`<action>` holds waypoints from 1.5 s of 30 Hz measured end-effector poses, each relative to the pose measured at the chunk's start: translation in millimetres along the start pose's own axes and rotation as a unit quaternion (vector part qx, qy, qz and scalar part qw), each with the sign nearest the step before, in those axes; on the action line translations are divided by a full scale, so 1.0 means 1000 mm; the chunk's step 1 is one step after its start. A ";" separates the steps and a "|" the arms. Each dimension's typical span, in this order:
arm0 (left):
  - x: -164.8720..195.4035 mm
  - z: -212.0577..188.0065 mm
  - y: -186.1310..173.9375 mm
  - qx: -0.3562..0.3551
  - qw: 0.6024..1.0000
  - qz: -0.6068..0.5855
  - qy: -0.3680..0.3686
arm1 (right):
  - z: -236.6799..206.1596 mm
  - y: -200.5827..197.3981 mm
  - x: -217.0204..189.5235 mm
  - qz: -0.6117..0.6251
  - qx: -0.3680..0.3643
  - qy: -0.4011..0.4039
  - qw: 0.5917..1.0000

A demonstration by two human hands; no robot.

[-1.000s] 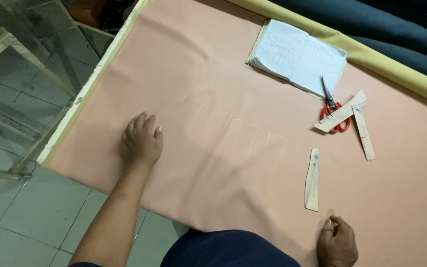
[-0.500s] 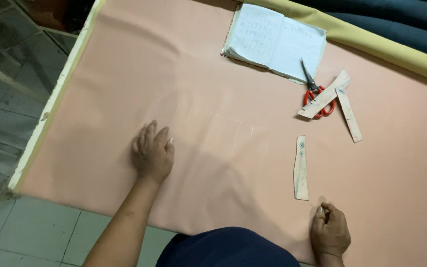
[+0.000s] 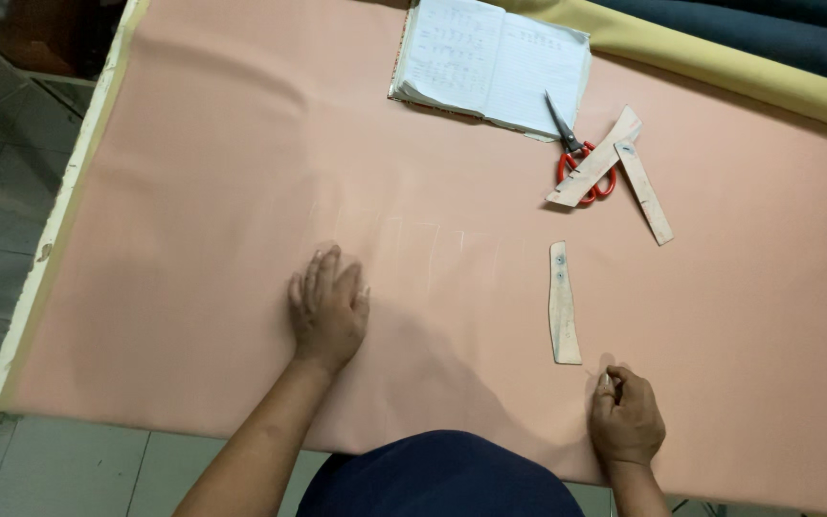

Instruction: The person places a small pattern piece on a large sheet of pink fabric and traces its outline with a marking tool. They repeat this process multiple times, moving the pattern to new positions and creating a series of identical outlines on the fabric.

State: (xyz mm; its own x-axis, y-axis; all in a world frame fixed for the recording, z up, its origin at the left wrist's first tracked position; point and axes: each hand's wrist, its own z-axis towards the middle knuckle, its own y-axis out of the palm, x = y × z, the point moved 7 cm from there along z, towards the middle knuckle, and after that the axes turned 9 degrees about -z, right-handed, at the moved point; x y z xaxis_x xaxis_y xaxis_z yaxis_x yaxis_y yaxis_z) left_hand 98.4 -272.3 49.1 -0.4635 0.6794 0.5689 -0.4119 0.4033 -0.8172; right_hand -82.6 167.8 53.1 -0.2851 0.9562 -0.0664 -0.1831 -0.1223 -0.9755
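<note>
Both hands rest on the pink fabric [image 3: 241, 191]. Left hand [image 3: 327, 311] lies flat, fingers spread, holding nothing. Right hand [image 3: 626, 421] is curled, pinching something too small to identify, just below a curved paper pattern strip [image 3: 562, 304].

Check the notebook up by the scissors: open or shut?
Open. The notebook lies flat on the pink fabric, two lined white pages showing side by side, beside the scissors.

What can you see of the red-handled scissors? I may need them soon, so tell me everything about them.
The scissors lie flat on the pink fabric, just right of the open notebook. Dark blades, shut or nearly so, point up-left toward the notebook's corner. The red loop handles are partly covered by a pale pattern strip laid across them. No hand touches them; both hands rest well below.
</note>
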 end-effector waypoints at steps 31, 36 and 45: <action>0.185 -0.059 0.114 -0.147 0.956 -0.036 0.250 | 0.004 -0.022 0.031 0.053 0.043 -0.034 0.997; 0.198 -0.062 0.114 -0.114 0.962 0.018 0.248 | 0.009 -0.016 0.043 0.050 0.007 -0.019 0.999; 0.218 -0.065 0.117 -0.100 0.964 0.048 0.243 | 0.035 -0.028 0.001 0.127 -0.095 -0.056 0.986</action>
State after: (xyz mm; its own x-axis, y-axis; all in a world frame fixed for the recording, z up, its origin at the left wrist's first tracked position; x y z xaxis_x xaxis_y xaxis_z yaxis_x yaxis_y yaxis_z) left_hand 0.7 -37.4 71.6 -0.0498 0.9069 0.4184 -0.2034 0.4009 -0.8932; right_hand -111.2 163.1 87.7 -0.4037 0.8641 -0.3006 0.0852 -0.2917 -0.9527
